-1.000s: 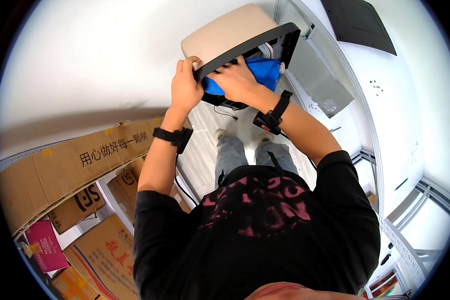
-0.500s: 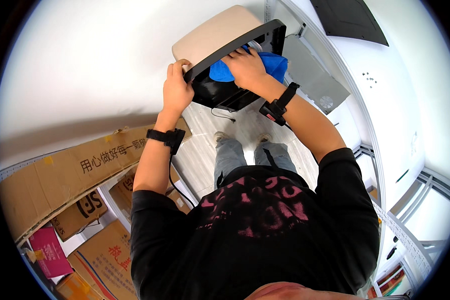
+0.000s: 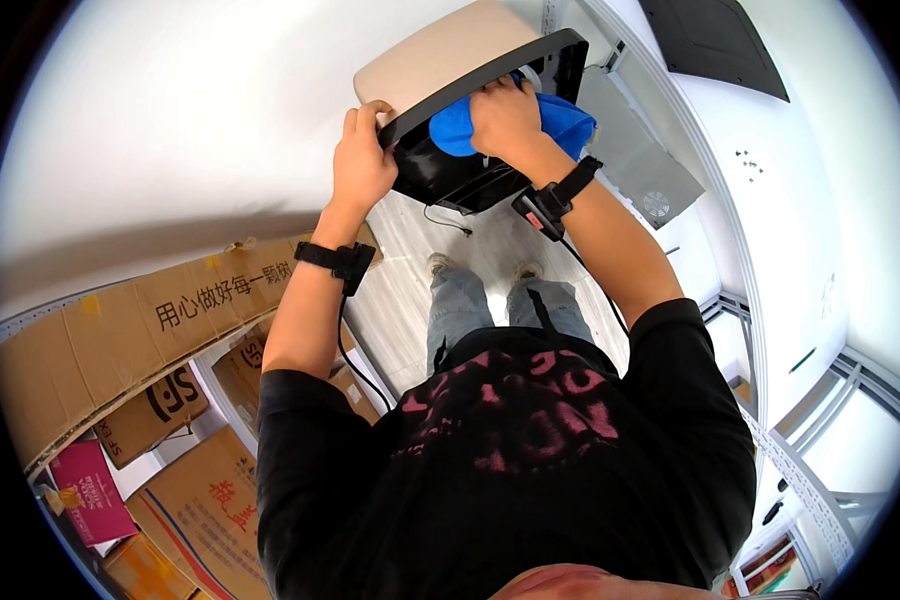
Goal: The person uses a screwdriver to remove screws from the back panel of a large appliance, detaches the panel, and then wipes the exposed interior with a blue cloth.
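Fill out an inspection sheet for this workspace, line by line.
Surface: white worktop bears scattered small dark pieces and a dark panel.
Job's things: beige-and-black casing, open side showing; blue cloth at its opening.
Clutter: cardboard boxes and a magenta box, lower left.
Hands: left hand grips the casing's edge; right hand is on the cloth, grip unclear.
Cables: thin dark cable below the casing; another runs from the left wristband.
Surroundings: white wall, pale floor, grey vented panel.

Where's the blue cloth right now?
In the head view, the blue cloth is near the top, just right of centre, under the person's right hand, at the open side of the beige-and-black casing.
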{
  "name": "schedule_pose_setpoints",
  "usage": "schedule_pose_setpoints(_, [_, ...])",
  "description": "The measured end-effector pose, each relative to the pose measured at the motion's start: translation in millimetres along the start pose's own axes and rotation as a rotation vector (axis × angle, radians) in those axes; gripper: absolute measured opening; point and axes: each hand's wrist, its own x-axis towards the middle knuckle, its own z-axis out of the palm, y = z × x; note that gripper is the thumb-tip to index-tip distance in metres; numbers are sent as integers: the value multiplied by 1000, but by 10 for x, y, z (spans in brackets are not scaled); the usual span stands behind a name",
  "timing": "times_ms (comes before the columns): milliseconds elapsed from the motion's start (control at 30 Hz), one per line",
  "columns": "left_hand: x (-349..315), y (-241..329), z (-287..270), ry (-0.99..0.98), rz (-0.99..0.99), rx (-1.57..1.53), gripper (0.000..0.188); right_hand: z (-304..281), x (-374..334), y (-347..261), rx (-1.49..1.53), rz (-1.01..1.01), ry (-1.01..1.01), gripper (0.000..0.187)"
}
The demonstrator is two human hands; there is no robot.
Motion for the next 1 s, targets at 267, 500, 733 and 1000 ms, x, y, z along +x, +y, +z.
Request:
schedule_pose_setpoints(267, [0,4,-26,-9,-12,-27,45,-18,-25,-457,27,-215,-104,47])
schedule_pose_setpoints(500, [5,-12,-9,-5,-16,4,44,63,-80,-473,69,-341,-11,57])
schedule_pose_setpoints(733, [-24,5,0,9,17,-11,42,168,-181,-326,57,-291,160,55])
schedule_pose_setpoints(1000, [-20,32,-19,-5,-7,1,40,76,-200,92,94,-203,165,62])
